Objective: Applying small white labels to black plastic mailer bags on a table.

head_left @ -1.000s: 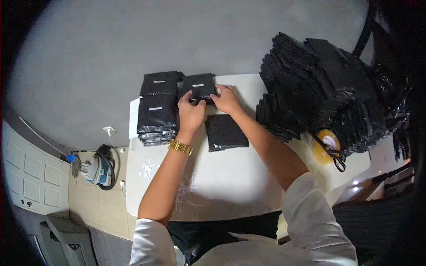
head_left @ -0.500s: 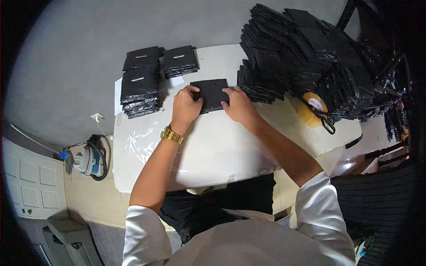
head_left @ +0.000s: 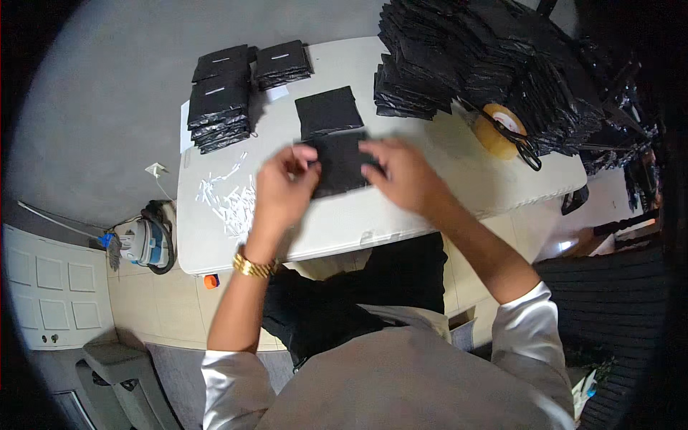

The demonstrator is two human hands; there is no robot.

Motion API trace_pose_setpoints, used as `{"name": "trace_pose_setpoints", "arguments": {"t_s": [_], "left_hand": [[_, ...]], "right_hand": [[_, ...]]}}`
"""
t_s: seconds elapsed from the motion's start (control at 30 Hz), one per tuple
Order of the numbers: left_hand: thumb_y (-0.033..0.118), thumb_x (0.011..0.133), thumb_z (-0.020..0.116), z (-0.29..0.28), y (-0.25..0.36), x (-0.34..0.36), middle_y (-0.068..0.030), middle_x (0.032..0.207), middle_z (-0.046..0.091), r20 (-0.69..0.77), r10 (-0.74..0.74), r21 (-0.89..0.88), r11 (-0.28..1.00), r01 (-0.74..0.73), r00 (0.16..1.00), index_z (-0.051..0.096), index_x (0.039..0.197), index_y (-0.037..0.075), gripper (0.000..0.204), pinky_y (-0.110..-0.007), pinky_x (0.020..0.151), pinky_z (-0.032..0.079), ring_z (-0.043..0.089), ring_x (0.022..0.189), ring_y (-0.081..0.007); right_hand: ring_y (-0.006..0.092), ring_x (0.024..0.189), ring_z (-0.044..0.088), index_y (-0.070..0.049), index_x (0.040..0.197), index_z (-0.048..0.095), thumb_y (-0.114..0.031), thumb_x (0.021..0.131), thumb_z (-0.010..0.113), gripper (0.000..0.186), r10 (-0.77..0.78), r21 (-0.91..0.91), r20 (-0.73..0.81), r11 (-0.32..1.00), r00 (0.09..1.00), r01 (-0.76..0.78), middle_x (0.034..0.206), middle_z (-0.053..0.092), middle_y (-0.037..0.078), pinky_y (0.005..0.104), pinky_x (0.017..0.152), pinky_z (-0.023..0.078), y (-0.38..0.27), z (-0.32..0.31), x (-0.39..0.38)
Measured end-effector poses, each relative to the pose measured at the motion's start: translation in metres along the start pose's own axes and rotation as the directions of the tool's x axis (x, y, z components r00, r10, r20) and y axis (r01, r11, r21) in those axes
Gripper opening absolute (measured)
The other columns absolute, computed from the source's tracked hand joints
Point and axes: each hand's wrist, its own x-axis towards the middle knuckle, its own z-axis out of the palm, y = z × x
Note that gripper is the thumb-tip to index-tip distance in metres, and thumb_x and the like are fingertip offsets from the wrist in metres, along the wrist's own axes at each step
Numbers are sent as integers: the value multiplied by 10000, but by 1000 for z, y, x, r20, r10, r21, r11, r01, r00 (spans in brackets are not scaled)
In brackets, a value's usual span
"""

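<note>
Between my two hands is a flat, square black plastic-wrapped packet point(head_left: 340, 166), slightly blurred, over the near middle of the table. My left hand point(head_left: 288, 185) has its thumb and fingers closed at the packet's left edge. The right edge is pinched by my right hand point(head_left: 407, 175), thumb below and fingers above. Just beyond lies a second black packet point(head_left: 328, 111), flat on the tabletop and touched by neither hand. Small white paper slips point(head_left: 235, 208) are scattered on the table left of my left hand.
Black packets with a white slip on top form a front-left stack point(head_left: 218, 100) and a smaller stack point(head_left: 282, 63). Large piles of black packets point(head_left: 459, 64) fill the right side of the white table point(head_left: 401, 143). Scissors point(head_left: 527, 147) rest against a yellow tape roll point(head_left: 500, 132).
Earlier one black packet showed between my hands. Now one lies farther off by itself, and my hands hold another nearer to me. The view has tilted, so the table sits higher.
</note>
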Motion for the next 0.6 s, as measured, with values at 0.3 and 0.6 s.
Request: {"name": "trace_pose_setpoints", "arguments": {"t_s": [0.3,0.6], "left_hand": [[32,976,718,15,24,-34,-297,1402,628,103,241,486,834,-260,965,657,1411,-49,446,-493,1178,483,583,1373,-459],[79,995,604,29,-20,-35,-358,1696,404,331,238,568,722,-394,913,433,1602,-149,670,-554,1345,304,380,1597,-509]], "right_hand": [[438,1450,560,-25,1529,598,-221,1032,749,555,-249,-209,105,941,963,266,1580,534,253,504,1238,447,-10,3,-1],[466,1552,436,59,1583,510,-263,1082,668,617,-280,-257,285,899,917,355,1655,452,316,518,1315,355,18,38,5]]}}
